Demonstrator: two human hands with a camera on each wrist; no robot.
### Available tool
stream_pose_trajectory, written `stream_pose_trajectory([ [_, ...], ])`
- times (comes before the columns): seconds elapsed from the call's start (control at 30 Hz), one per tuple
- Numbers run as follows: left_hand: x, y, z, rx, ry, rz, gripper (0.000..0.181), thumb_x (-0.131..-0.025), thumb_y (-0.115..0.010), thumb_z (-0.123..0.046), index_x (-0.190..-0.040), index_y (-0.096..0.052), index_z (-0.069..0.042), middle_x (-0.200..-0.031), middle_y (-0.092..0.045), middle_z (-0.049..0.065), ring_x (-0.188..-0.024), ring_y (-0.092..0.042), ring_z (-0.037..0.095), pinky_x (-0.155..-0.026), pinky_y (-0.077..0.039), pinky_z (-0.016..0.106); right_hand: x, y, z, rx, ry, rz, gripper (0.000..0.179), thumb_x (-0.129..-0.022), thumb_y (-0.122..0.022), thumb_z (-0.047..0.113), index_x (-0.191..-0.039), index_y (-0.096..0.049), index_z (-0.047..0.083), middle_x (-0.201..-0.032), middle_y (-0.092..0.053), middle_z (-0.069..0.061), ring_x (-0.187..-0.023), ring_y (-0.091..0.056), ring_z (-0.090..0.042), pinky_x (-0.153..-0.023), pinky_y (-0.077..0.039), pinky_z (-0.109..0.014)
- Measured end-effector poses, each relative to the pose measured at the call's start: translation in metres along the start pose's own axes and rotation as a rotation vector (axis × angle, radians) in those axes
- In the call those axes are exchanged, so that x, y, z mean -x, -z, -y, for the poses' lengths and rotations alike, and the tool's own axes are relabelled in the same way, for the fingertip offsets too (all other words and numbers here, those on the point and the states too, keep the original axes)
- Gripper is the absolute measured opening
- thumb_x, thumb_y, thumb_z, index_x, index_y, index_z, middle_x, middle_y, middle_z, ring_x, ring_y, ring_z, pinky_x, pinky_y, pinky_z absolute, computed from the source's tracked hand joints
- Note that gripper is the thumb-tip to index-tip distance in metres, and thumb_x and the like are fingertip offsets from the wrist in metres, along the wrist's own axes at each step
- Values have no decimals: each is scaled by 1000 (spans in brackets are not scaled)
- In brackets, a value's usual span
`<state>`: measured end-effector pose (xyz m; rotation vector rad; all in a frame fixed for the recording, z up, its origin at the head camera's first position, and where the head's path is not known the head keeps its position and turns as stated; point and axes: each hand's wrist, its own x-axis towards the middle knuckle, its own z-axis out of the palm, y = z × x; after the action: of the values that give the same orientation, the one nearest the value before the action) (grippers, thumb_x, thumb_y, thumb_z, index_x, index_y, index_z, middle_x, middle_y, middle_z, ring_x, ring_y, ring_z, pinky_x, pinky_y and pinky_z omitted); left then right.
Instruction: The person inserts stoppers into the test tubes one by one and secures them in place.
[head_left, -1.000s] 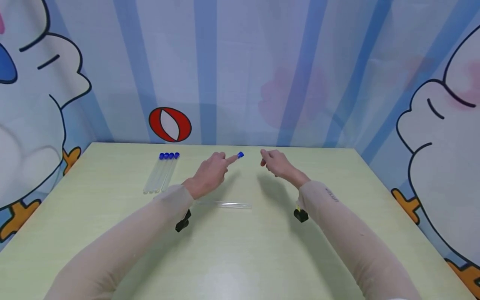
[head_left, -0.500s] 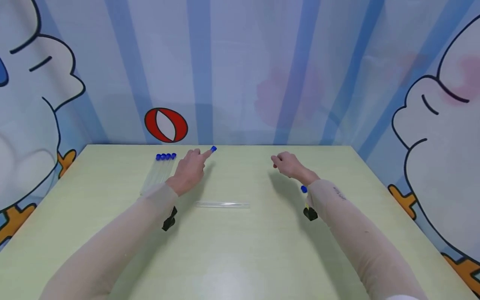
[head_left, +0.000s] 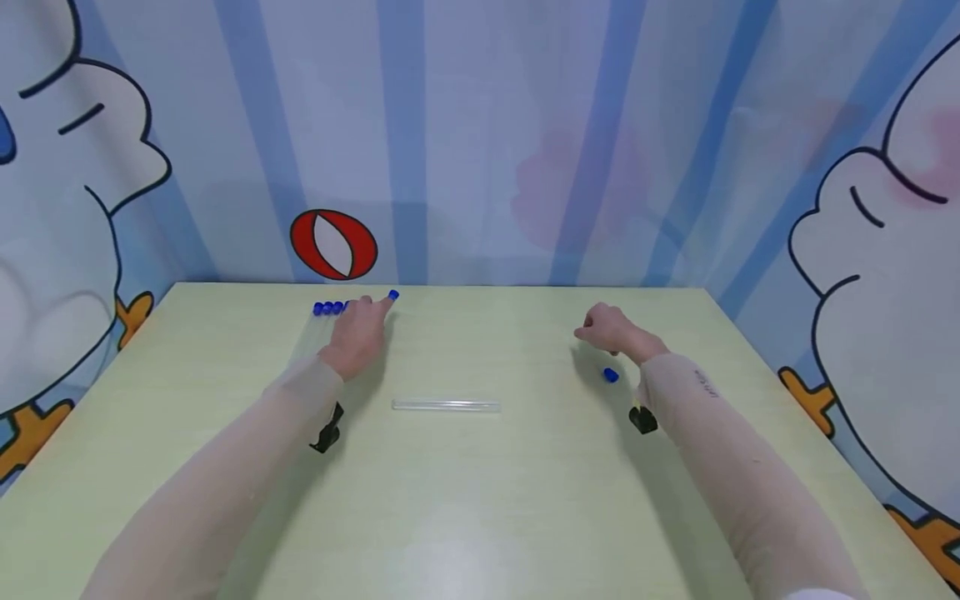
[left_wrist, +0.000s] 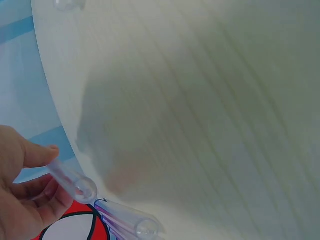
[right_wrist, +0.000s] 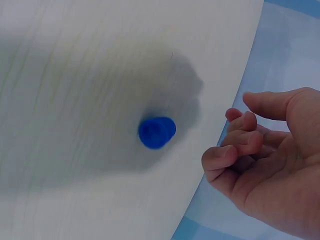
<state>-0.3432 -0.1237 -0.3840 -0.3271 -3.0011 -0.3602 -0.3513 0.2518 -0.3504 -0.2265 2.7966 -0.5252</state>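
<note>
My left hand [head_left: 356, 337] pinches a clear test tube [left_wrist: 70, 182] between thumb and fingers, at the back of the table. Its blue cap [head_left: 393, 295] sticks out past the fingertips in the head view. Just left of this hand lies a row of several capped test tubes [head_left: 307, 337], partly hidden by the hand and sleeve. My right hand [head_left: 617, 331] hovers over the right side, fingers loosely curled around nothing. A loose blue cap [head_left: 611, 375] lies on the table below it. One uncapped clear tube [head_left: 446, 406] rests sideways at mid-table.
The pale table [head_left: 480, 500] ends at a blue striped cloth backdrop [head_left: 480, 150]. Printed cartoon figures cover the cloth at both sides. Dark wrist devices [head_left: 327, 433] hang under the sleeves.
My left hand has carried the capped test tube leftward to the row. The right hand has drawn away to the right, and the loose cap on the table has come into view.
</note>
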Motion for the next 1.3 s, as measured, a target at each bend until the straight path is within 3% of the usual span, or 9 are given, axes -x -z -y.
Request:
stream_pose_trajectory([
  [0.23, 0, 1, 5, -40, 23, 13, 40, -98, -45, 2, -137, -49, 2, -119, -59, 30, -108, -59, 41, -95, -50, 51, 9, 11, -10, 10, -59, 83, 40, -97, -51, 20, -58, -42, 14, -47, -31, 5, -42, -25, -8, -45, -31, -23],
  [0.47, 3, 0, 13, -49, 56, 27, 31, -97, -43, 1, -125, -56, 6, -111, -61, 29, -104, -60, 41, -87, -53, 51, 21, 19, -15, 2, -116, 193, 23, -96, -58, 23, -92, -58, 1, -55, -33, 2, -48, -25, -12, -48, -30, -26],
  [0.7, 4, -1, 18, -40, 80, 41, 26, -96, -44, 3, -118, -57, 7, -110, -61, 30, -102, -60, 41, -86, -53, 51, 27, 20, -18, -34, -188, 277, 26, -90, -67, 26, -79, -51, 10, -58, -37, 0, -50, -26, -13, -48, -31, -25],
  [0.9, 5, -1, 20, -50, 84, 47, 24, -94, -43, 4, -113, -57, 9, -108, -61, 31, -101, -62, 42, -80, -55, 51, 29, 19, -18, -63, -223, 299, 31, -88, -70, 25, -74, -45, 13, -60, -44, -1, -52, -30, -13, -51, -32, -26],
  [1.17, 3, -4, 21, -58, 80, 55, 21, -95, -44, 3, -109, -59, 8, -105, -64, 29, -99, -64, 42, -79, -56, 51, 30, 15, -17, -18, -194, 320, 21, -86, -70, 19, -72, -58, 9, -62, -55, -1, -54, -39, -12, -53, -38, -26],
  [1.3, 1, -6, 22, -68, 79, 56, 21, -95, -44, 3, -108, -60, 8, -105, -65, 29, -98, -65, 42, -79, -56, 51, 29, 14, -17, 19, -174, 330, 16, -86, -70, 18, -78, -66, 5, -64, -58, 0, -56, -45, -12, -54, -42, -25],
])
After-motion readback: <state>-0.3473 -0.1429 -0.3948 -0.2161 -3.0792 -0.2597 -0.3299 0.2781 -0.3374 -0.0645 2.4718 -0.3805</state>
